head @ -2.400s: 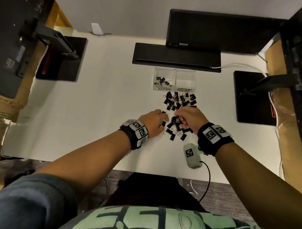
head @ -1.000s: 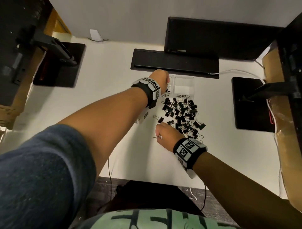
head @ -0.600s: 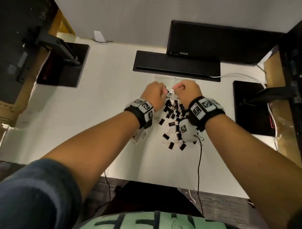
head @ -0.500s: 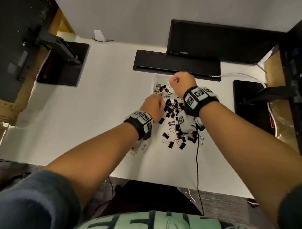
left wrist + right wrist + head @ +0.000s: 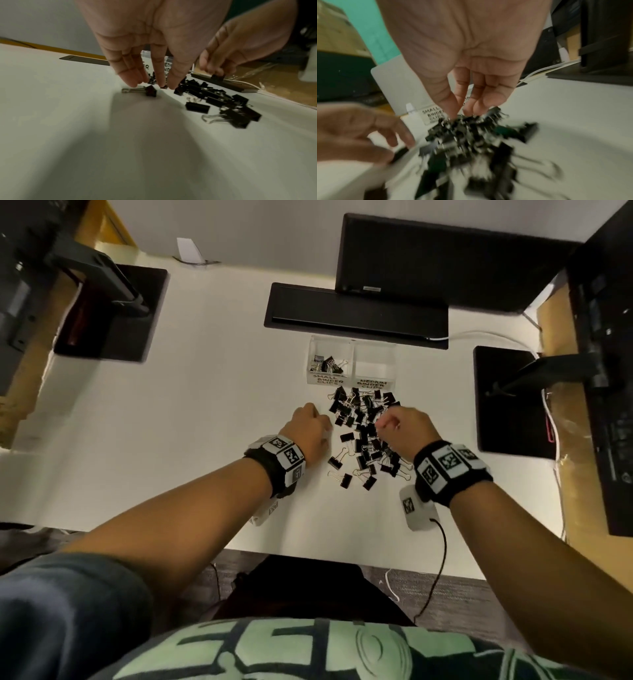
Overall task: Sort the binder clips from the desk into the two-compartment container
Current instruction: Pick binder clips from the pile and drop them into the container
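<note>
Several black binder clips (image 5: 364, 436) lie in a pile on the white desk, just in front of the clear two-compartment container (image 5: 352, 345). Its left compartment, labelled small, holds several clips (image 5: 327, 364); the right one, labelled medium, looks empty. My left hand (image 5: 308, 426) is at the pile's left edge. Its straight fingers (image 5: 133, 79) point down beside a small clip (image 5: 150, 90). My right hand (image 5: 387, 424) hovers over the pile with curled fingers. In the left wrist view it pinches a black clip (image 5: 217, 78) lifted off the desk. The right wrist view is blurred.
A black keyboard tray (image 5: 356, 316) and a monitor (image 5: 445, 258) stand behind the container. Black stand bases sit at the left (image 5: 109, 313) and right (image 5: 510, 402) of the desk. A white cable (image 5: 479, 334) runs along the back right.
Both hands have come back from the container to the pile. The left hand was over the small compartment a second ago, and the right hand was over the container half a second ago.
</note>
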A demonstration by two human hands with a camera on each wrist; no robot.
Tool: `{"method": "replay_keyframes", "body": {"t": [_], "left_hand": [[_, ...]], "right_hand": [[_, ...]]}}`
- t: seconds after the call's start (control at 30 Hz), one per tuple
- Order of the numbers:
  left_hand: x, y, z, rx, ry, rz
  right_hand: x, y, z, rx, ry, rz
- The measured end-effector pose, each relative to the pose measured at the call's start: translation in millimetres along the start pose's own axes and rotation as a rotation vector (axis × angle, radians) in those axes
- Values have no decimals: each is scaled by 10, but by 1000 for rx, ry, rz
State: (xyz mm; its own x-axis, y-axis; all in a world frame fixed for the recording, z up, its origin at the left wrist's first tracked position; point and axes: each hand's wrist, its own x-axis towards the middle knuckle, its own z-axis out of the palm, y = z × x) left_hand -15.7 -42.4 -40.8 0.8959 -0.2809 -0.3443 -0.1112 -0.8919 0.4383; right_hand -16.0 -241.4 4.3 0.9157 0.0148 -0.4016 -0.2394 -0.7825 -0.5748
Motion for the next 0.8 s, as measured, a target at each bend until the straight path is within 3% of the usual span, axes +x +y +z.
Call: {"method": "replay_keyframes", "body": {"t": [0.1,0.23,0.4,0.6,0.8], "left_hand": [[-92,212,83,-20,20,114],[-142,428,282,-38,-13,260],[-122,347,265,-72,5,188],[-77,203,120,-69,-3,88],[-58,200,32,-202,-34,-15]], "right_hand": [[-148,235,143,-97,-54,35],[-184,305,353,-132,-14,-23],[-177,365,324,34,56,-1],[-116,397,275,-50,101,-31],[-50,352,284,-73,28,-28]]}}
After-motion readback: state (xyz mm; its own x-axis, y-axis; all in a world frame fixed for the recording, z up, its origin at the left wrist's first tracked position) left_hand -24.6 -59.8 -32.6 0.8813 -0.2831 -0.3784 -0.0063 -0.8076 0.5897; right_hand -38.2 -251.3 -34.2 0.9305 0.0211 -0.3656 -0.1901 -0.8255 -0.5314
